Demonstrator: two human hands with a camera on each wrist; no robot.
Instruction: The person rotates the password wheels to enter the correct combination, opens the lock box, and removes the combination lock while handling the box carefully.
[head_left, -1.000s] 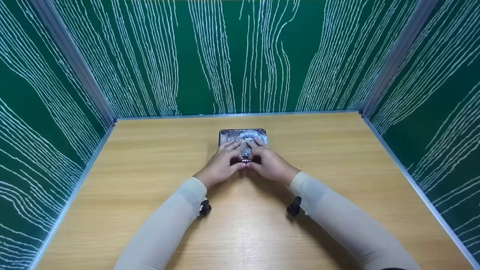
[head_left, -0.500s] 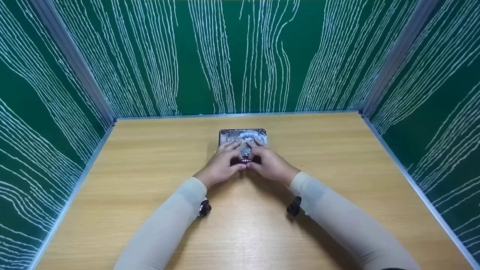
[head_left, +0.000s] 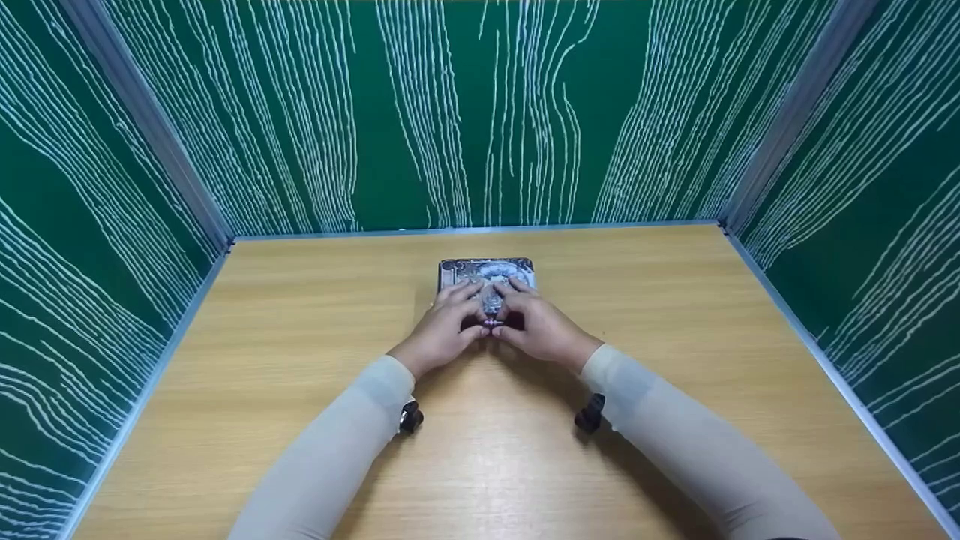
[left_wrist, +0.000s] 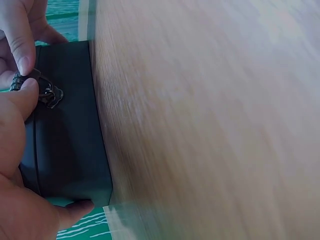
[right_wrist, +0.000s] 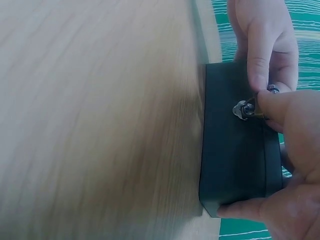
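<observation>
Padlock [left_wrist: 16, 83], hooked at the front clasp [left_wrist: 57, 96] of a closed dark box [left_wrist: 70, 145] on the table [head_left: 480, 457], is pinched between thumb and bent finger by left hand [head_left: 444, 331] and right hand [head_left: 541, 328], box contents hidden.

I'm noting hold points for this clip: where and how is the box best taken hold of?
Probably by the left and right ends of the box, coming in from both sides. It lies flat on the table, so its underside is out of reach, while its upright, straight walls suit an opposed squeeze. The near wall carries the clasp and padlock, making it less suitable.
</observation>
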